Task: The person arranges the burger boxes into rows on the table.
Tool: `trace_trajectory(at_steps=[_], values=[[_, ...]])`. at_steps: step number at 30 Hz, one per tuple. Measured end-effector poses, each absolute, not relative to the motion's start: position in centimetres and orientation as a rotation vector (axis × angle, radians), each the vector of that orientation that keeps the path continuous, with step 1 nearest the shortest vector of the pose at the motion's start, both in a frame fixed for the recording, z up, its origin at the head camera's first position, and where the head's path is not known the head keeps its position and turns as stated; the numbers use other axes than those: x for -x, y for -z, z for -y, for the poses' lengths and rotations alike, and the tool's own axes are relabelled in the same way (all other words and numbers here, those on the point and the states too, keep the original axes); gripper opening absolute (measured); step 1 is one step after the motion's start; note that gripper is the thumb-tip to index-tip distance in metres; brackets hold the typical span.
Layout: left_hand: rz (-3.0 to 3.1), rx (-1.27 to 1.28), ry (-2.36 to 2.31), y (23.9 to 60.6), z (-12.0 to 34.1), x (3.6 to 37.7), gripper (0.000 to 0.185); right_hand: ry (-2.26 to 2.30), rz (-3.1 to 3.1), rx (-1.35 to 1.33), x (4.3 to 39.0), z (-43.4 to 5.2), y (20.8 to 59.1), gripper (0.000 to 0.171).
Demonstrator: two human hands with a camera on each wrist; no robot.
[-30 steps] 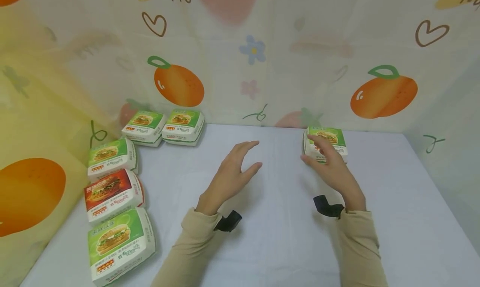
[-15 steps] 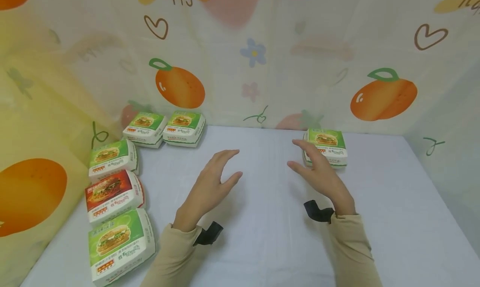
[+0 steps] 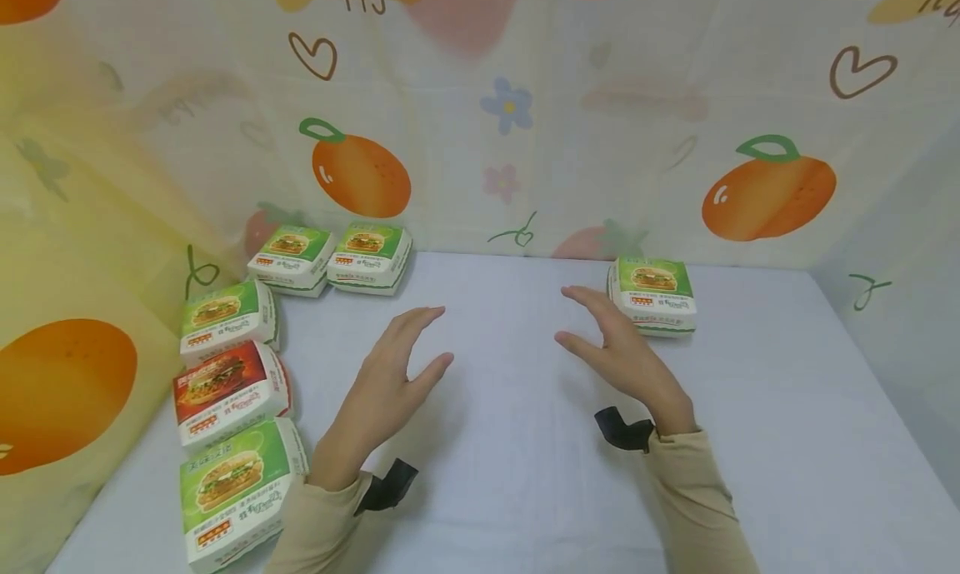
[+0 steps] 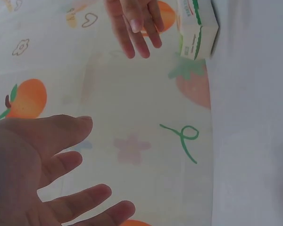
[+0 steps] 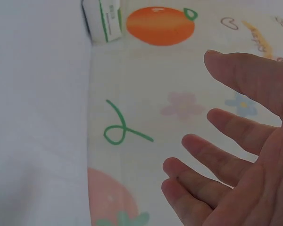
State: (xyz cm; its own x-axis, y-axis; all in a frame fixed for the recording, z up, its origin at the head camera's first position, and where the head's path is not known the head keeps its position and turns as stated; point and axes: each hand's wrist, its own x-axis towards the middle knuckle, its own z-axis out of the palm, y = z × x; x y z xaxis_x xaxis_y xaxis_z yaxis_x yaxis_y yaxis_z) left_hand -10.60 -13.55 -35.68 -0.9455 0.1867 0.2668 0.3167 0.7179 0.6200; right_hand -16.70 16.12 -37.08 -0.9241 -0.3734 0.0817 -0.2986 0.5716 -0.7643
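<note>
My left hand [image 3: 378, 395] hovers over the left-middle of the white table, fingers spread and relaxed, holding nothing. To its left stands a column of burger boxes: a green one [image 3: 232, 482] at the front, partly behind my sleeve, a red one [image 3: 228, 391] behind it, then another green box [image 3: 225, 316]. My right hand [image 3: 626, 357] is held over the table's right-middle, thumb apart from loosely bent fingers, with nothing in it. Just beyond and to the right of that hand sits a single green burger box [image 3: 652, 295]; I see them apart in the head view.
Two more green burger boxes, one [image 3: 292, 257] at the back left corner and one [image 3: 369, 256] beside it, stand along the back edge. A printed curtain [image 3: 465, 141] with oranges hangs behind the table [image 3: 510, 441]. A black wrist camera [image 3: 626, 430] juts from the right wrist.
Both hands have moved left and slightly nearer to me, the left hand farther than the right. The lone right box is now less covered by the right hand. The boxes stay put.
</note>
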Motion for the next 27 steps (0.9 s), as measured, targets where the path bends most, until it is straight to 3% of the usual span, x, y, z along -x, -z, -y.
trace_trajectory(at_steps=[27], values=[[2.682, 0.26, 0.932, 35.6, 17.6, 6.8, 0.057, 1.305, -2.564, 0.78, 15.2, -11.5, 37.7, 0.06]])
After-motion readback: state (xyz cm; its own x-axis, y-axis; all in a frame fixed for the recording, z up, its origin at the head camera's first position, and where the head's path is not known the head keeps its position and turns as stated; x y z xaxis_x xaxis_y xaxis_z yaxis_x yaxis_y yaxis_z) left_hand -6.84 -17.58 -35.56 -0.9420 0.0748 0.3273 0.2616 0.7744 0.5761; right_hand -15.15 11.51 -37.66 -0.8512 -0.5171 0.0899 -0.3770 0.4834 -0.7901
